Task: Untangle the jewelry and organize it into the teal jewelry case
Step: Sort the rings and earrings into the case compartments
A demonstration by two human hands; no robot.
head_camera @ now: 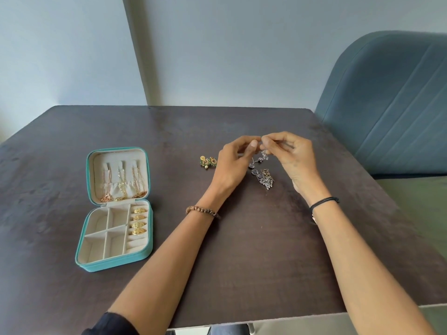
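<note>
Where the dark worktop (242, 250) reaches furthest left, one teal jewelry case (116, 263) lies open. Its lid holds what look like three hanging chains (123, 184). Its base has four square compartments, plus four gold rings (139, 221) seated in the padded slots on the right. Two gold-and-green earrings (208, 161) lie just beside the left hand (235, 163). Both hands are raised above the worktop, fingertips nearly meeting. The left hand and right hand (290, 155) each pinch the top of one silver tangle (264, 177), whose lower part rests on the worktop between them. One blue chair (387, 105) stands at the right.
</note>
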